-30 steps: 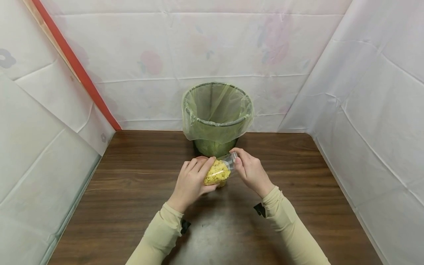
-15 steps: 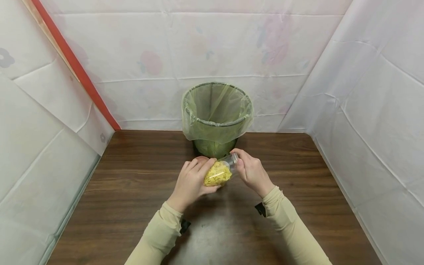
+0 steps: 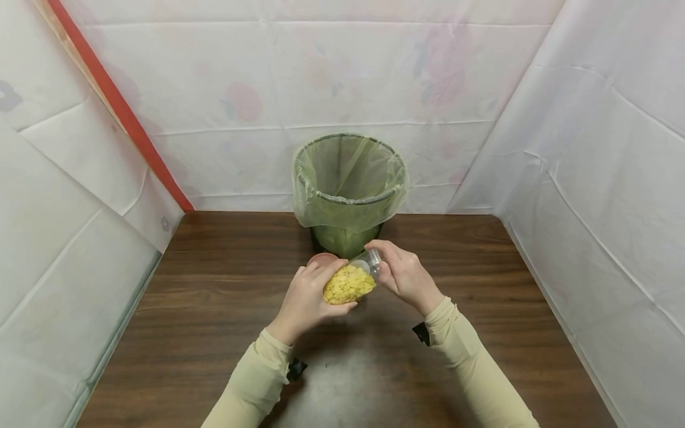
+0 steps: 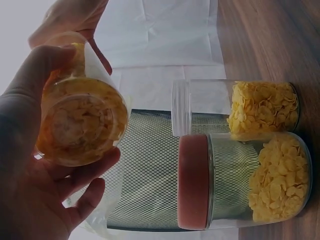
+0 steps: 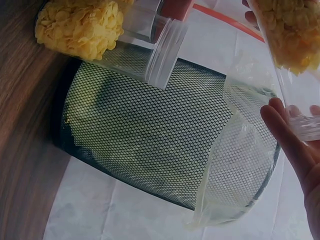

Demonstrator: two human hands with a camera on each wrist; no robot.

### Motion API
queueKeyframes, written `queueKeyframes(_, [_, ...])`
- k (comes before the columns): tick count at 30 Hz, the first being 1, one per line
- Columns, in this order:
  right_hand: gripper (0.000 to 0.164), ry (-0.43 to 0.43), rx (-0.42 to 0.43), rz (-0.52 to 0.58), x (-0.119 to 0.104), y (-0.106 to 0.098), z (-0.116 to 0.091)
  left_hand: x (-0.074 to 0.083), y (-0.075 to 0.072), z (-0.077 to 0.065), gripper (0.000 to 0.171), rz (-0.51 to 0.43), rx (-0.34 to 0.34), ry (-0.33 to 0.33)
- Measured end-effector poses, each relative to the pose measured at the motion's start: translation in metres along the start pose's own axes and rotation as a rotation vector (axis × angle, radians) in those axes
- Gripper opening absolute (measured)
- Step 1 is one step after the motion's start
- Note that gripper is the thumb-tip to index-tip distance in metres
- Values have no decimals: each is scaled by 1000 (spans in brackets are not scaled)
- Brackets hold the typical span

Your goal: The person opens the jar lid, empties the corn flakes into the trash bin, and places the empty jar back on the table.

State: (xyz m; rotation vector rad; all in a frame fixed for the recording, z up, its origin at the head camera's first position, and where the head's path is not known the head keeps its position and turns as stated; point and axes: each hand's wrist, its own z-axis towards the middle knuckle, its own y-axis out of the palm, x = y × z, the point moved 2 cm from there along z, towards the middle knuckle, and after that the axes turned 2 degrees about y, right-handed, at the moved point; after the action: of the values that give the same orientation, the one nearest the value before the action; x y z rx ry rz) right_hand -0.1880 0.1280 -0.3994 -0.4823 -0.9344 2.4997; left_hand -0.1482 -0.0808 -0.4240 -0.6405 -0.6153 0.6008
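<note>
My left hand (image 3: pixel 307 297) grips a clear jar (image 3: pixel 350 282) of yellow corn flakes around its body, tilted with its mouth to the right. The left wrist view looks at the base of this jar (image 4: pixel 82 120), with thumb and fingers around it. At the mouth end, my right hand (image 3: pixel 407 274) holds the clear rim between thumb and fingers; whether a lid is on it I cannot tell. Below stand a clear jar (image 4: pixel 262 107) of corn flakes with a ridged transparent top and a wider jar (image 4: pixel 280 180) with a pinkish-brown lid (image 4: pixel 194 182), partly filled with flakes.
A black mesh bin (image 3: pixel 345 238) with a pale yellow-green bag (image 3: pixel 310 208) folded over its rim stands just behind the jars. The dark wooden table (image 3: pixel 214 333) meets white cloth walls (image 3: pixel 241 71) at the back and sides.
The held jar has shifted slightly left and toward me, and the flakes in it have settled differently. Both hands keep their hold; the right hand has moved slightly left with the rim.
</note>
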Motion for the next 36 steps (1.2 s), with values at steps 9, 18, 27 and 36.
queueKeyframes(9, [47,-23,-13,126,-1,2,2,-2,-1,-1,72,-1,-23,-17])
queueKeyframes(18, [48,17,28,258,-3,3,3,-2,-4,0,72,15,-26,-33])
queueKeyframes(27, [46,243,147,480,-12,2,7,-2,-5,2,75,68,-2,-22])
queueKeyframes(36, [43,439,50,442,-36,-13,19,-3,-5,-2,77,114,-10,-17])
